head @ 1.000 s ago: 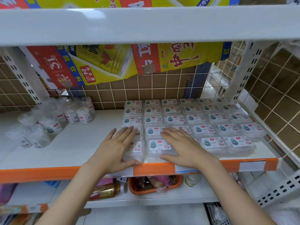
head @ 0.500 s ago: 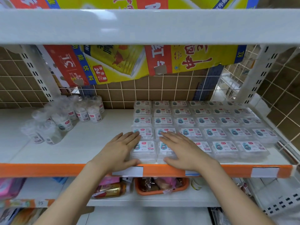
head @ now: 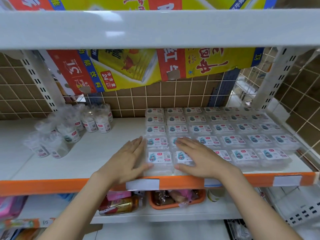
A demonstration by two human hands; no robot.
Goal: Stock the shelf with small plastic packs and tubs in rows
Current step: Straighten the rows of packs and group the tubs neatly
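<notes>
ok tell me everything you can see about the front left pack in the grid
The front left pack is a flat, clear plastic box lying face up at the shelf's orange front edge. It carries a white label with a blue-green cartoon figure and a small red logo. The left hand presses against its left side; neighbouring packs flank its right and rear.

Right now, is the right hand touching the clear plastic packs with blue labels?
Touching. The head view shows the right hand lying flat on the front clear plastic packs, palm down, covering their labels.

Roughly thirty flat packs (head: 200,129) in rows (five deep), about ten tubs (head: 102,121).
</notes>
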